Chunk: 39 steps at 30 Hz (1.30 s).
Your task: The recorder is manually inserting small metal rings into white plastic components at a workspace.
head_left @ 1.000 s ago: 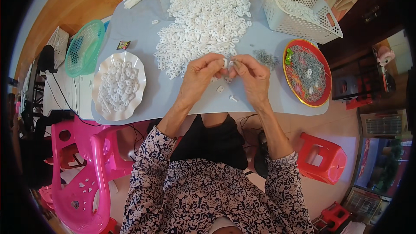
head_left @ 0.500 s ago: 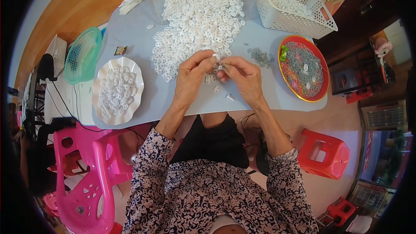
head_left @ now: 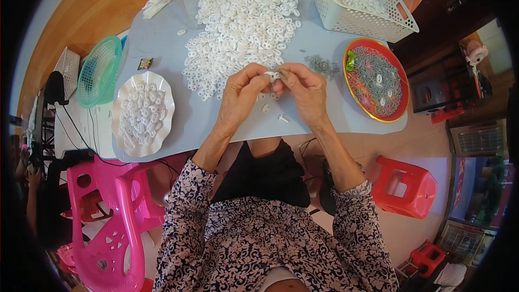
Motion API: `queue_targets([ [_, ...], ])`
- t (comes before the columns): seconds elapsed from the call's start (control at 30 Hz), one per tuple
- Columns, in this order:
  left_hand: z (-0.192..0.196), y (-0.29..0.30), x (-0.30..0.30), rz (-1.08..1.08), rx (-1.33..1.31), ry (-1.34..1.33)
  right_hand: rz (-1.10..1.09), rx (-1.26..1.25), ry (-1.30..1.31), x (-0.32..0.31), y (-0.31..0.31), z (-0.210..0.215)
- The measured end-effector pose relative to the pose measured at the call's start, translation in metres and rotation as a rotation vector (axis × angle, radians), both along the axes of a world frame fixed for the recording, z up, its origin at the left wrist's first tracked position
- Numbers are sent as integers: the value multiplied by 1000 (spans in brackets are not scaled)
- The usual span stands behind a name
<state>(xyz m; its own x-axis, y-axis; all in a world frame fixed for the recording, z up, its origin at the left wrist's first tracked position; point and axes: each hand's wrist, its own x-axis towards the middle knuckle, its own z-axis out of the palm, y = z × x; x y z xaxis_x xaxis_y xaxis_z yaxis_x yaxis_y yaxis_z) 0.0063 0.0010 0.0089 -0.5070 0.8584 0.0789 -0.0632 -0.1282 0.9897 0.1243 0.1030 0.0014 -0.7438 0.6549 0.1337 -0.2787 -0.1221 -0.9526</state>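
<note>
My left hand [head_left: 241, 91] is closed in a pinch on a small white plastic piece [head_left: 273, 75], held just above the table near the front of a large heap of similar white pieces [head_left: 246, 13]. My right hand [head_left: 307, 91] meets it from the right, thumb and fingers pressed together at the piece's other end. Whatever lies between the right fingertips is too small and covered to make out. Below the hands, a loose white piece [head_left: 266, 108] and a small white peg-like part [head_left: 283, 118] lie on the table.
A scalloped white plate [head_left: 160, 143] of white pieces stands left. On the right are a small pile of grey parts [head_left: 323, 67] and a red gold-rimmed bowl [head_left: 393, 57] of grey parts. A white perforated basket [head_left: 346, 21] stands behind; a green basket [head_left: 111, 70] is far left.
My fingertips have come closer together, with the white piece now lower between both hands. The whole view has shifted slightly; the things on the table lie as before.
</note>
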Motion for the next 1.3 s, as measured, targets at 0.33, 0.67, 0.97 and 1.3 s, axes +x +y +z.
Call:
queue_targets([
  [0.33,3,-2,0,112,-27,-89,15,99,-71,0,-7,3],
  [0.67,-6,1,0,105,45,-97,12,72,-47,-1,-5,-1],
  [0.97,-3,1,3,98,33,-38,12,58,-10,-1,-6,0],
  [1.3,-4,2,6,54,22,72,9,63,1,0,-5,-2],
])
